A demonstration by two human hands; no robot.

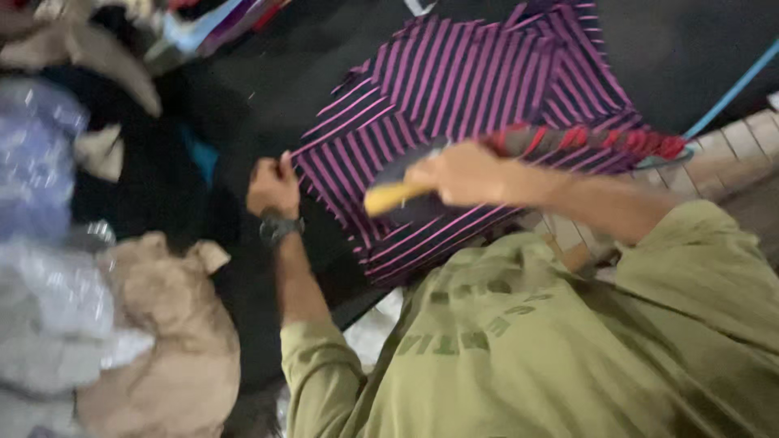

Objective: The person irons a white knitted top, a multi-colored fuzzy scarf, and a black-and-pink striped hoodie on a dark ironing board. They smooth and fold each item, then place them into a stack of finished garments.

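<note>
On a dark work surface [268,73], a person in an olive-green shirt [552,349] works over a navy garment with magenta stripes [471,89], spread flat at the middle of the view and running up to the top edge. The left hand [273,188], a dark watch [278,228] on its wrist, is closed in a pinch on the garment's left edge, fingers together on the cloth. The right hand [462,172] is wrapped tight around the yellow handle [391,197] of a tool held over the striped cloth; the tool's dark head is blurred by motion, and its kind cannot be told. A rolled red-and-grey cloth [584,139] lies across the garment's lower right part, just beyond the right hand.

Heaps crowd the left side: a pale blue bundle [36,154], a tan cloth bag [174,341] and a grey-white pile [57,316] sit near the left forearm. Bare dark surface shows between the left hand and those heaps, and above the garment's left edge. At right, a blue cord [730,93] crosses toward wooden slats [738,146] at the frame's edge.
</note>
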